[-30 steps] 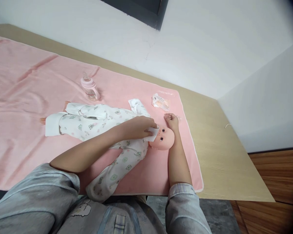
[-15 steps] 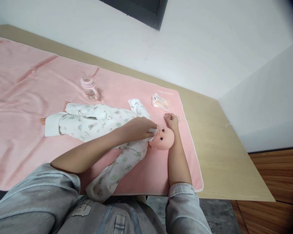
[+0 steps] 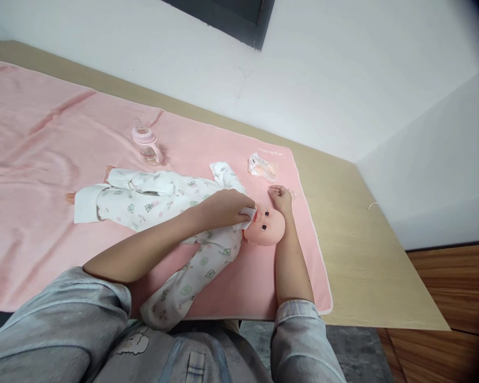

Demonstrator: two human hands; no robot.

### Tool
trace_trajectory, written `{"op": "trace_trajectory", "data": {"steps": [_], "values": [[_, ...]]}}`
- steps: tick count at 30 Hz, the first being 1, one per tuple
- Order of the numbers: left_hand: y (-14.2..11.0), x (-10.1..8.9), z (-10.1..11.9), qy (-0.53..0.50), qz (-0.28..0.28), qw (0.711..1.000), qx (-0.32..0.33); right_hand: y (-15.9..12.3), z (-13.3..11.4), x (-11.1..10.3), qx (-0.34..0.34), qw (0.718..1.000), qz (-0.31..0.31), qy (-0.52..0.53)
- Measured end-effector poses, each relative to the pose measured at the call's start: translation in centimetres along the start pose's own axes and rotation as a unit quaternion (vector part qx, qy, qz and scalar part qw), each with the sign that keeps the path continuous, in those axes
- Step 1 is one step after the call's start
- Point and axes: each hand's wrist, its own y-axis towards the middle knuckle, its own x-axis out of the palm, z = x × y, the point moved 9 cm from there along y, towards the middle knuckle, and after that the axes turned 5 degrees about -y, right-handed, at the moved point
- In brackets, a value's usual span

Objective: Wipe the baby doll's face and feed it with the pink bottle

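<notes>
A baby doll [image 3: 265, 229] in a white patterned outfit [image 3: 135, 205] lies on its back on a pink blanket [image 3: 43, 175], its head toward the right. My left hand [image 3: 231, 206] reaches over the doll's chest and pinches a folded white wipe [image 3: 247, 215] at its chin, just below the red mouth. Beyond the top of the bald head, my right hand [image 3: 280, 199] rests on the blanket with loosely bent fingers and nothing visible in it. The right forearm lies alongside the crown of the head.
A pink-lidded baby bottle [image 3: 147, 143] with a handle lies past the doll's legs. Near my right hand is a crumpled clear and white packet [image 3: 262, 167]. The wooden table [image 3: 355, 255] extends right of the blanket, and a white wall [image 3: 323, 69] runs along its far side.
My left hand has shifted slightly left with the wipe, from the doll's mouth to its chin, and the red lips now show. My right hand has stayed in place.
</notes>
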Motion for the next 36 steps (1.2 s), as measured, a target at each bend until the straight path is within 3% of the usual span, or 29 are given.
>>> {"op": "trace_trajectory", "data": {"steps": [36], "values": [[0.03,-0.53,0.06,0.042,0.082,0.995,0.022,-0.06,-0.06,0.01,-0.002,1.000,-0.008,-0.003]]}}
